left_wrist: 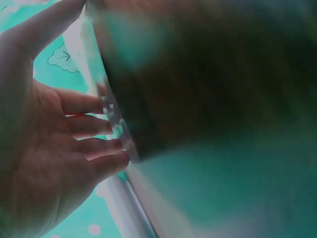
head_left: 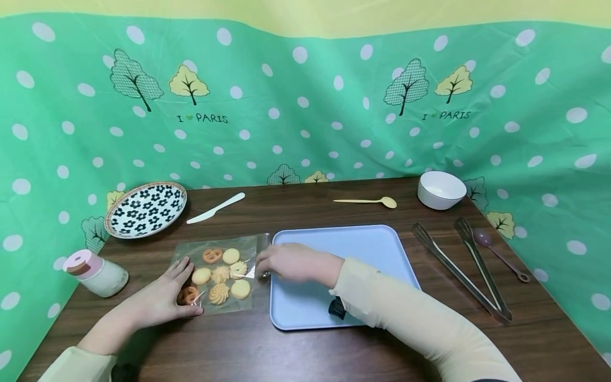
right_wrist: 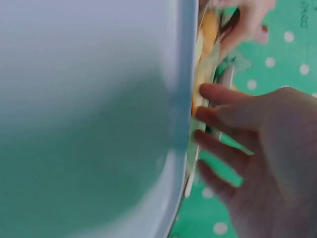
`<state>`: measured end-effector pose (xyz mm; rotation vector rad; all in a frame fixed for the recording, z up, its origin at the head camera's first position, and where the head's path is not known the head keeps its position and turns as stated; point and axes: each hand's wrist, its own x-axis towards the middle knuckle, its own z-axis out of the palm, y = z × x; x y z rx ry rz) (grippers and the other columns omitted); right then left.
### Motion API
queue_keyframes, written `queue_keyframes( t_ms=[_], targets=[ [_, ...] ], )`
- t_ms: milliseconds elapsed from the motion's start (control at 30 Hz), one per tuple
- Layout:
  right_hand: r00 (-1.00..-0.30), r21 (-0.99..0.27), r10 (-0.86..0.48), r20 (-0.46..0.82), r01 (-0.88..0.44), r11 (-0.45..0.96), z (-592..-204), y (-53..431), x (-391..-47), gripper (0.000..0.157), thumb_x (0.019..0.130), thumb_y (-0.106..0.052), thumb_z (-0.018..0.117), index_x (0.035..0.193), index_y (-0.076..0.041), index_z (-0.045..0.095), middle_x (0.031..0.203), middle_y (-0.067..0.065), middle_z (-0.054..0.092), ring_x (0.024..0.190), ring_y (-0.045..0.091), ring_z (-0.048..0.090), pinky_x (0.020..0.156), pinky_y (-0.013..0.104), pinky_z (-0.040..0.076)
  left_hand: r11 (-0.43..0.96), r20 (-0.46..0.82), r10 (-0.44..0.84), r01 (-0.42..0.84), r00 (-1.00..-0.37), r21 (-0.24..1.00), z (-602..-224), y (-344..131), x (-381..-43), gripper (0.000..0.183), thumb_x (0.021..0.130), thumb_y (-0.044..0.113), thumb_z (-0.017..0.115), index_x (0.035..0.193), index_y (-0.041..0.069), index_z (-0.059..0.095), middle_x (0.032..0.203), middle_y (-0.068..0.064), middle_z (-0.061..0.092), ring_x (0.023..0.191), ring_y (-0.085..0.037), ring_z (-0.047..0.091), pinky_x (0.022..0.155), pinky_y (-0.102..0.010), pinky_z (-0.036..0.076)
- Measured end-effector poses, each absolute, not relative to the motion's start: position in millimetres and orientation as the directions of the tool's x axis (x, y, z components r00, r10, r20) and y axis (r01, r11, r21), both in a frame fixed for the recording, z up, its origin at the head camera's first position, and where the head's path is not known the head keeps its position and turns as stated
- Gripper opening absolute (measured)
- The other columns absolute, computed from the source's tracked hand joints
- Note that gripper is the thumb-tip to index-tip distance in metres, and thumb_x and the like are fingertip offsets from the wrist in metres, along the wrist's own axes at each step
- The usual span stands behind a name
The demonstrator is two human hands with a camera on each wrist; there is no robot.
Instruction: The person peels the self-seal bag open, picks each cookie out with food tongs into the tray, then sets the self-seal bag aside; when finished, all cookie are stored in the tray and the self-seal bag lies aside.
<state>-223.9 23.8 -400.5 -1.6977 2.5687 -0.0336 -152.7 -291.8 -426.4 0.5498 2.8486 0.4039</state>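
A clear plastic bag of cookies lies flat on the dark wooden table, with round, swirled and pretzel-shaped pieces inside. My left hand rests on the bag's left end, thumb at the near corner and fingers on the far side; its straight fingers also show in the left wrist view. At the bag's right edge, beside the blue tray, is my right hand. Its spread, slightly bent fingers reach down at the bag's edge in the right wrist view. My right forearm crosses over the tray.
Behind the bag lie a patterned plate and a white knife. A pink-lidded jar lies tilted at left. Farther right are a yellow spoon, a white bowl, tongs and a purple spoon.
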Motion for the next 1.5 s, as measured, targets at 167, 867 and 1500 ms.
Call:
queue_keyframes(
  t_ms=[167,867,1500],
  targets=[
    [-0.416,-0.076,-0.901,-0.125,-0.901,0.427,-403.9,22.8,-208.2,0.042,0.091,-0.003,0.050,0.124,-0.026,0.063,0.128,-0.008,0.058,0.120,0.009,0.053,0.095,0.027,0.048,0.873,-0.117,0.431,0.381,-0.895,0.305,-419.5,-301.0,-162.0,0.096,0.077,0.065,0.063,0.134,-0.010,0.044,0.144,-0.032,0.034,0.131,-0.050,0.034,0.099,-0.059,0.037],
    [-0.475,-0.131,-0.868,-0.145,-0.860,0.493,-402.4,19.7,-203.0,0.035,0.093,-0.011,0.052,0.120,-0.029,0.066,0.122,-0.012,0.061,0.112,0.005,0.058,0.084,0.026,0.051,0.829,0.202,0.397,0.444,-0.895,0.340,-436.3,-316.4,-187.9,0.016,0.069,0.011,0.082,0.084,0.013,0.076,0.097,-0.003,0.071,0.095,-0.026,0.066,0.080,-0.044,0.052],
    [-0.450,-0.135,-0.880,-0.155,-0.872,0.470,-401.3,33.7,-200.6,0.036,0.097,-0.014,0.048,0.130,-0.024,0.058,0.138,-0.006,0.053,0.133,0.012,0.043,0.105,0.032,0.040,0.800,0.281,0.281,0.386,-0.918,0.460,-436.3,-324.7,-186.4,0.018,0.074,0.013,0.080,0.075,0.028,0.070,0.087,0.010,0.070,0.087,-0.002,0.063,0.079,-0.005,0.042]
  ],
)
